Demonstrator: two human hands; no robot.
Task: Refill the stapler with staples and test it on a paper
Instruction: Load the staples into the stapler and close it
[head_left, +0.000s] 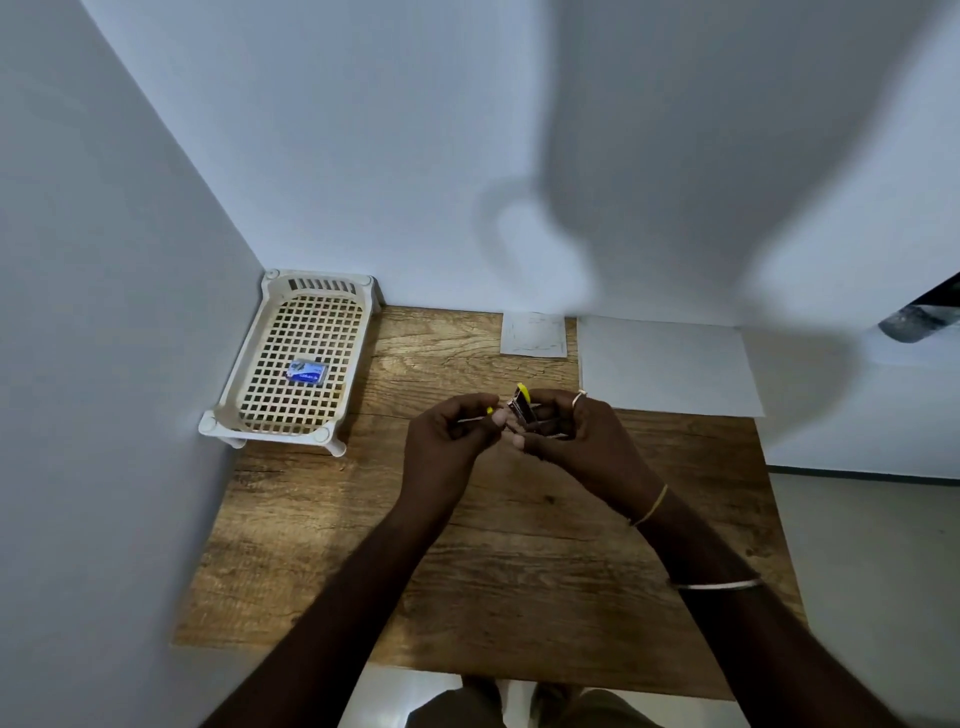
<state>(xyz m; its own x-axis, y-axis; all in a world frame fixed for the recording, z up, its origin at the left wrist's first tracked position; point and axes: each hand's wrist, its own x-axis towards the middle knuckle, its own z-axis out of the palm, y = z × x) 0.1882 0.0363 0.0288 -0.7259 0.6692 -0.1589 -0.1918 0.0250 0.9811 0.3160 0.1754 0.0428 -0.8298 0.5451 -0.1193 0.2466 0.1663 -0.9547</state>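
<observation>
The right hand (576, 436) grips the small yellow-and-metal stapler (522, 410) over the wooden table (467, 571); the left hand (449, 436) pinches a thin yellow-tipped piece (489, 410). Print on the blue box (307, 372) in the cream lattice basket (224, 405) is unreadable.

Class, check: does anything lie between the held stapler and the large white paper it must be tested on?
Nothing visible: only tabletop shows between the stapler and the paper, just beyond the right hand.

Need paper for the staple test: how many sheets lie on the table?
2. A small sheet lies at the back edge of the table; a larger sheet lies just right of it. More may be stacked underneath.
</observation>
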